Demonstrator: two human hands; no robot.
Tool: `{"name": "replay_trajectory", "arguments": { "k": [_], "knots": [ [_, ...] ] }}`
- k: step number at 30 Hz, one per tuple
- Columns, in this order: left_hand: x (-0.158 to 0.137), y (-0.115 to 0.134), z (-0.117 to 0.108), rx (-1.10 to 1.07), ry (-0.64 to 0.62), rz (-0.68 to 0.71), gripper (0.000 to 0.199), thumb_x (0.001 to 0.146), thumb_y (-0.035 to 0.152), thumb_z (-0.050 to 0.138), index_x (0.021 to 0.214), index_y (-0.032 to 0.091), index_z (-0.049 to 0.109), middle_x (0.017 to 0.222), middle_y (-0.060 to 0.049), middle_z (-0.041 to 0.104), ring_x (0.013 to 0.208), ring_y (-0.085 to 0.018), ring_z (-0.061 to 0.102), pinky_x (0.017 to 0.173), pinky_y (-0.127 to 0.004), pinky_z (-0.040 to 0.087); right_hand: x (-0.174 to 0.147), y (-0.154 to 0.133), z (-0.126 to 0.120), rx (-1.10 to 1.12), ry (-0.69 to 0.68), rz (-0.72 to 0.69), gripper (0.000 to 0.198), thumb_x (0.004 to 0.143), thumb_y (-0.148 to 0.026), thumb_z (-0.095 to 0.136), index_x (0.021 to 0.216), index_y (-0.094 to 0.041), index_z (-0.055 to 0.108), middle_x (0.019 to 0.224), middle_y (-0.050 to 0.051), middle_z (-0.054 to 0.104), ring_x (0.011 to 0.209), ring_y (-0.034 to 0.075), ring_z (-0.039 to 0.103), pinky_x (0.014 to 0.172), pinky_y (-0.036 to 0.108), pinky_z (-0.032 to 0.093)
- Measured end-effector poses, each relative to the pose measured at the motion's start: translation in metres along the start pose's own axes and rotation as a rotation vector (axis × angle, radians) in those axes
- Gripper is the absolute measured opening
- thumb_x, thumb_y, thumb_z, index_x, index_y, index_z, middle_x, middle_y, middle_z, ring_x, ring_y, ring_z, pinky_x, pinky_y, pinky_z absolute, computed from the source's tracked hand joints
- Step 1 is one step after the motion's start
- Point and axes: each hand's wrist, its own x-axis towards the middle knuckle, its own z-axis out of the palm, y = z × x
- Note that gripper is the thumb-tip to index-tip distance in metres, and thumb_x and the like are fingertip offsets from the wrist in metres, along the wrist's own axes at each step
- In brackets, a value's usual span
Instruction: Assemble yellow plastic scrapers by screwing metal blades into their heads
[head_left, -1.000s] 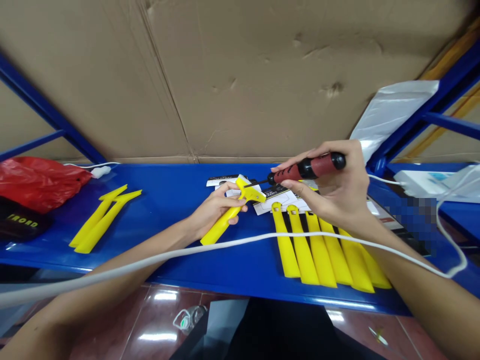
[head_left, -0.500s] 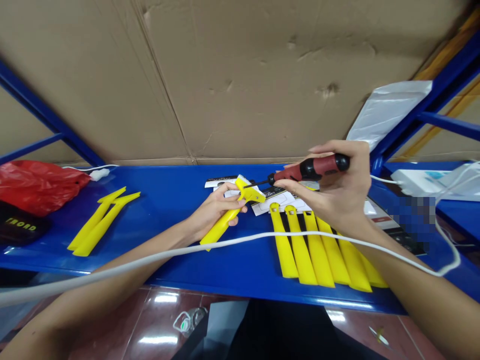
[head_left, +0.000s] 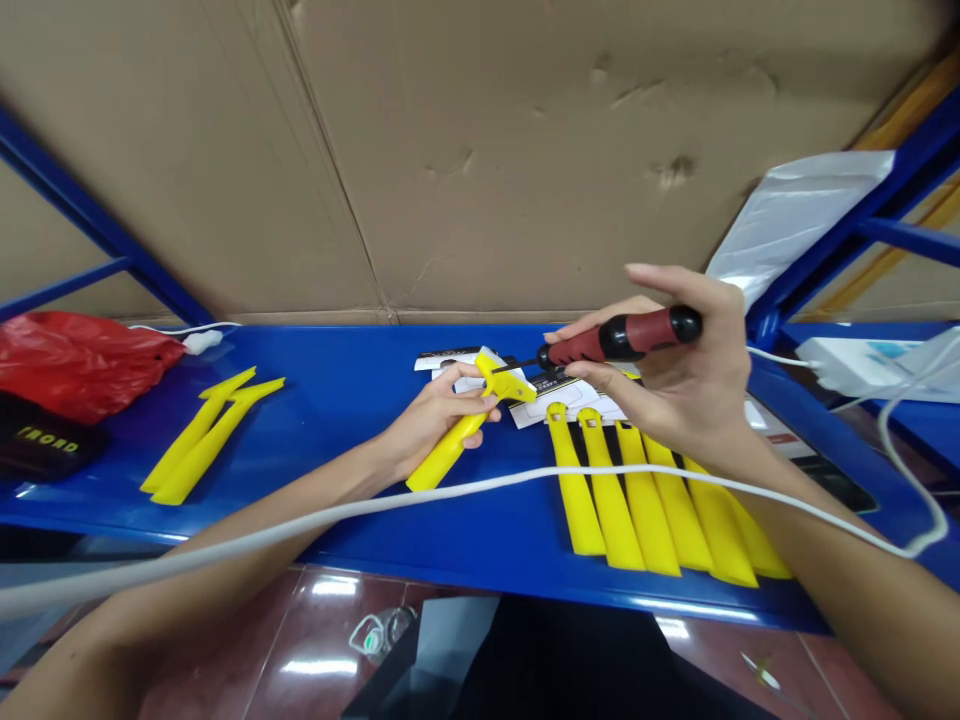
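My left hand (head_left: 450,412) is closed around a yellow plastic handle (head_left: 444,452) with a wide angled head and a small screw in it. It holds the handle tilted, head up, above the blue table. In my right hand (head_left: 679,380) is a red and black screwdriver (head_left: 592,345), gripped by thumb and fingers with one finger lifted off. The screwdriver's thin shaft points left and its tip meets the yellow head; whether it sits in a screw I cannot tell. Below my right hand lies a row of several yellow handles (head_left: 619,500), partly hidden by my forearm.
Two yellow pieces (head_left: 202,440) lie on the left of the blue table (head_left: 322,400), near a red plastic bag (head_left: 90,360) and a black pouch (head_left: 49,440). Printed cards (head_left: 529,412) lie behind my hands. A white cable (head_left: 517,475) crosses in front. Cardboard (head_left: 480,180) stands behind.
The screwdriver and the yellow handle stay together in nearly the same place. One finger of my right hand has lifted off the screwdriver. The whole view has shifted slightly.
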Motion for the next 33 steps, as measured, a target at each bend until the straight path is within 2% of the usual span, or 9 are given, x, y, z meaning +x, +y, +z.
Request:
{"name": "replay_trajectory", "arguments": {
  "k": [3,7,11,16,20,24,27,31,33],
  "knots": [
    [0.000,-0.003,0.000,-0.012,0.006,0.004,0.054,0.076,0.018,0.101,0.111,0.023,0.060,0.096,-0.006,0.074,0.082,-0.017,0.071,0.048,-0.019,0.040,-0.003,0.001,0.000,-0.012,0.038,0.010,0.073,0.083,-0.019,0.102,0.143,-0.044,0.069,0.112,0.001,0.083,0.102,0.038,0.087,0.090,0.061,0.071],
    [-0.002,-0.003,0.001,-0.012,0.012,0.006,0.053,0.077,0.017,0.099,0.110,0.023,0.058,0.098,-0.005,0.075,0.078,-0.016,0.070,0.047,-0.019,0.041,-0.003,0.002,0.003,0.010,0.122,0.031,0.066,0.078,-0.018,0.105,0.131,-0.041,0.073,0.115,0.002,0.072,0.098,0.035,0.088,0.083,0.052,0.073],
    [-0.003,-0.002,0.003,-0.011,0.018,0.007,0.055,0.076,0.017,0.099,0.112,0.024,0.058,0.100,-0.005,0.076,0.075,-0.015,0.070,0.048,-0.020,0.042,-0.002,-0.004,0.006,-0.028,0.178,0.025,0.064,0.077,-0.027,0.108,0.130,-0.041,0.074,0.119,0.002,0.066,0.095,0.032,0.086,0.081,0.049,0.075],
    [-0.003,-0.004,0.002,0.001,-0.031,0.005,0.054,0.079,0.022,0.100,0.112,0.024,0.057,0.091,-0.004,0.076,0.069,-0.015,0.068,0.048,-0.020,0.041,0.000,-0.010,0.008,-0.143,0.222,-0.001,0.065,0.079,-0.037,0.107,0.135,-0.042,0.073,0.121,0.005,0.063,0.088,0.030,0.080,0.078,0.050,0.074],
    [-0.002,-0.008,0.000,0.000,-0.040,0.011,0.054,0.079,0.020,0.100,0.112,0.024,0.058,0.093,-0.005,0.076,0.074,-0.016,0.070,0.048,-0.019,0.043,-0.001,-0.008,0.005,-0.274,0.242,0.011,0.061,0.079,-0.049,0.106,0.130,-0.043,0.073,0.118,0.005,0.063,0.092,0.031,0.073,0.078,0.050,0.070],
    [-0.001,-0.009,-0.001,0.001,-0.040,0.014,0.055,0.078,0.020,0.100,0.112,0.025,0.057,0.095,-0.004,0.077,0.077,-0.016,0.072,0.049,-0.019,0.044,-0.001,-0.005,0.004,-0.349,0.285,0.032,0.057,0.077,-0.046,0.107,0.123,-0.039,0.073,0.109,0.005,0.064,0.089,0.031,0.067,0.081,0.053,0.066],
    [-0.003,-0.008,0.000,0.034,-0.047,0.019,0.053,0.081,0.023,0.099,0.111,0.025,0.055,0.091,-0.003,0.077,0.068,-0.014,0.068,0.048,-0.019,0.043,0.000,-0.005,0.005,-0.348,0.332,0.017,0.058,0.074,-0.048,0.109,0.118,-0.036,0.074,0.106,0.005,0.064,0.084,0.030,0.064,0.077,0.052,0.065],
    [-0.004,-0.005,0.002,0.048,-0.053,0.028,0.052,0.081,0.024,0.100,0.109,0.024,0.055,0.090,-0.003,0.076,0.066,-0.013,0.067,0.049,-0.019,0.043,0.000,-0.003,0.005,-0.370,0.364,0.004,0.057,0.072,-0.049,0.110,0.112,-0.034,0.072,0.105,0.006,0.065,0.086,0.030,0.067,0.078,0.052,0.067],
    [-0.003,-0.004,0.003,0.037,-0.044,0.031,0.051,0.080,0.023,0.100,0.108,0.023,0.057,0.092,-0.004,0.076,0.071,-0.014,0.069,0.049,-0.019,0.043,-0.001,-0.001,0.005,-0.308,0.323,0.002,0.059,0.075,-0.043,0.110,0.117,-0.034,0.070,0.106,0.005,0.066,0.086,0.029,0.071,0.080,0.052,0.069]
  ]
}}
